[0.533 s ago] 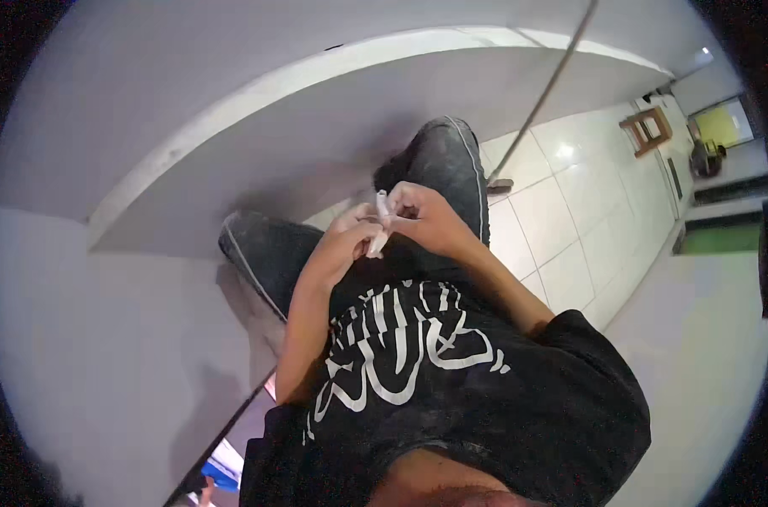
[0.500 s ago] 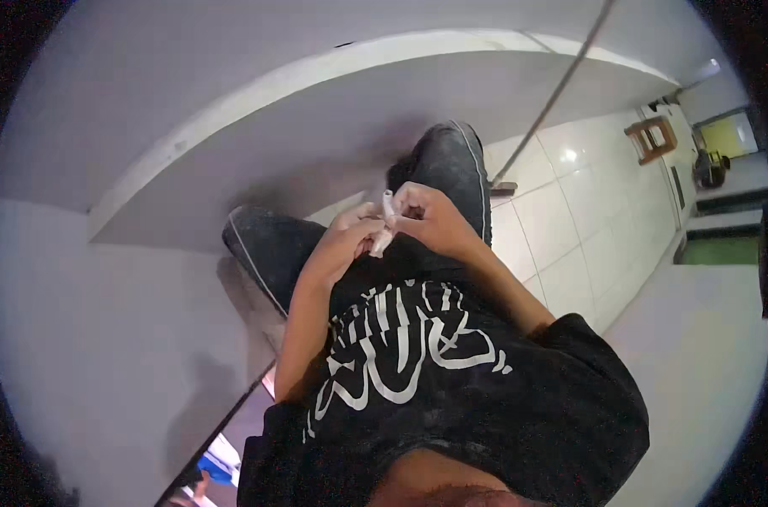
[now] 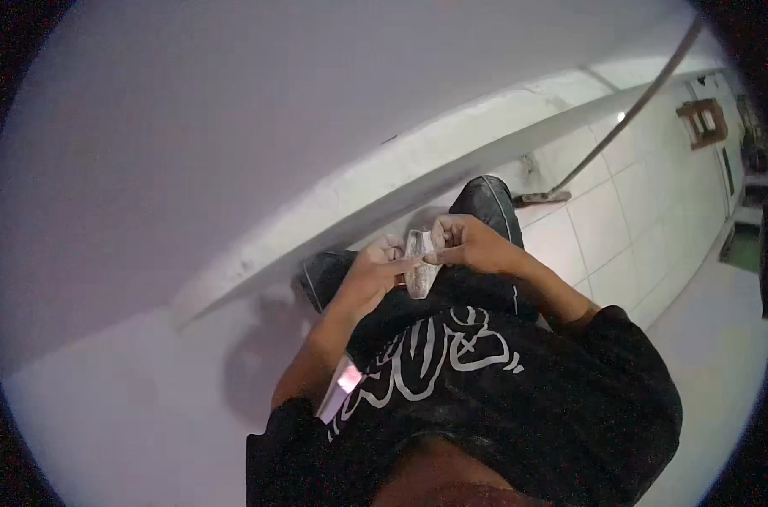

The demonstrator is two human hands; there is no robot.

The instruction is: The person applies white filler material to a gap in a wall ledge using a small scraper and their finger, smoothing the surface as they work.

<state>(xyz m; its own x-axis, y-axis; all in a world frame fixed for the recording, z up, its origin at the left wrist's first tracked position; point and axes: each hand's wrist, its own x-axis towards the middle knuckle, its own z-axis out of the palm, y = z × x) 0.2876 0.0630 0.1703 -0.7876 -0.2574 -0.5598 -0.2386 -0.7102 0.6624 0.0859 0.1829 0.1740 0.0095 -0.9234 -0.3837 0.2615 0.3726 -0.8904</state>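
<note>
A small, thin whitish sheet with grey smudges [image 3: 420, 277] is held up in front of my lap, spread out and longer than it is wide. Its material is not clear. My left hand [image 3: 374, 275] pinches its left side between thumb and fingers. On the opposite side, the thumb and bent fingers of my right hand [image 3: 470, 245] close on its upper right edge. Both hands look dusted with pale powder.
Beyond my knees runs a low wall with a white ledge [image 3: 333, 207]. A long-handled broom or squeegee [image 3: 543, 199] leans there, its head on the white tiled floor [image 3: 599, 237]. Farther right stands a brown wooden stool [image 3: 702, 124].
The sheet was rolled into a narrow tube and is now spread flatter between my hands. My view has shifted and tilted, so hands and knees appear lower and farther right.
</note>
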